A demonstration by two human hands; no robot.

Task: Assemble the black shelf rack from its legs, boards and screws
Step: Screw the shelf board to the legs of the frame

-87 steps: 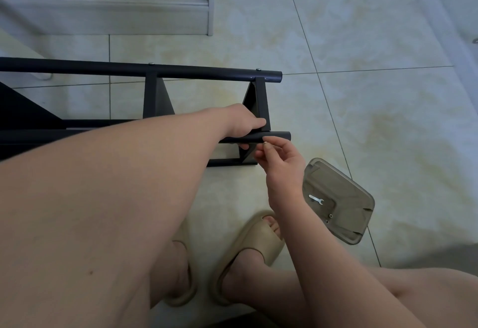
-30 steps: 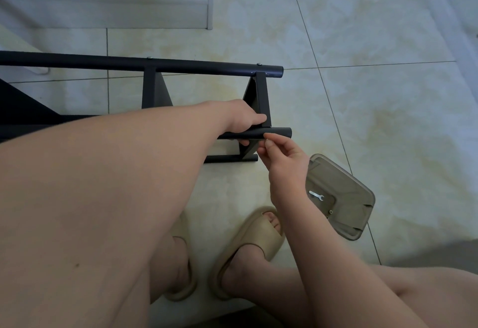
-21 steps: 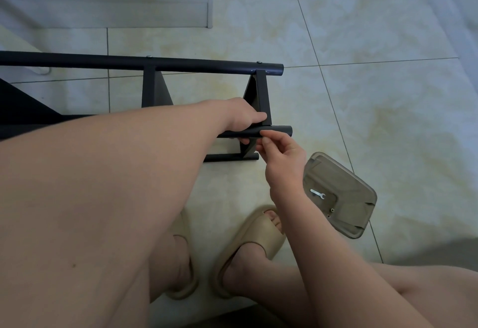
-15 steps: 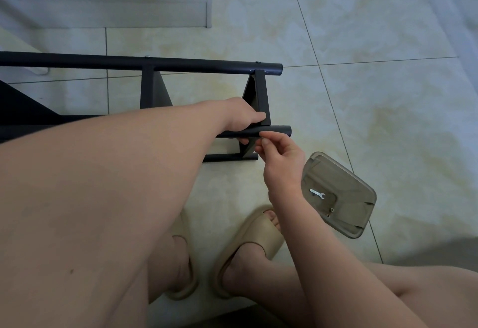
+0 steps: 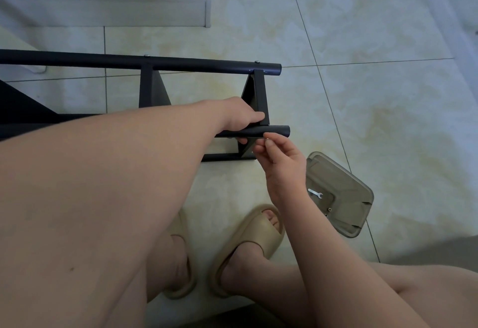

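Note:
The black shelf rack (image 5: 144,62) lies on its side on the tiled floor, its far leg tube running left to right with screw heads showing on top. My left hand (image 5: 239,118) grips the near leg tube (image 5: 276,130) close to its right end, next to an upright black board (image 5: 260,97). My right hand (image 5: 280,158) sits just under that tube end, thumb and fingertips pinching a small screw (image 5: 267,136) against the tube. My left forearm hides most of the near tube.
A translucent grey tray (image 5: 344,185) lies on the floor to the right of my right hand, holding a small silver wrench (image 5: 315,193) and a loose screw (image 5: 330,209). My feet in beige slippers (image 5: 254,237) rest below. A white cabinet base (image 5: 103,4) stands at the top left.
Both hands have stayed at the near tube's right end. My right fingertips shifted slightly while pinching at the tube. The rack has not moved.

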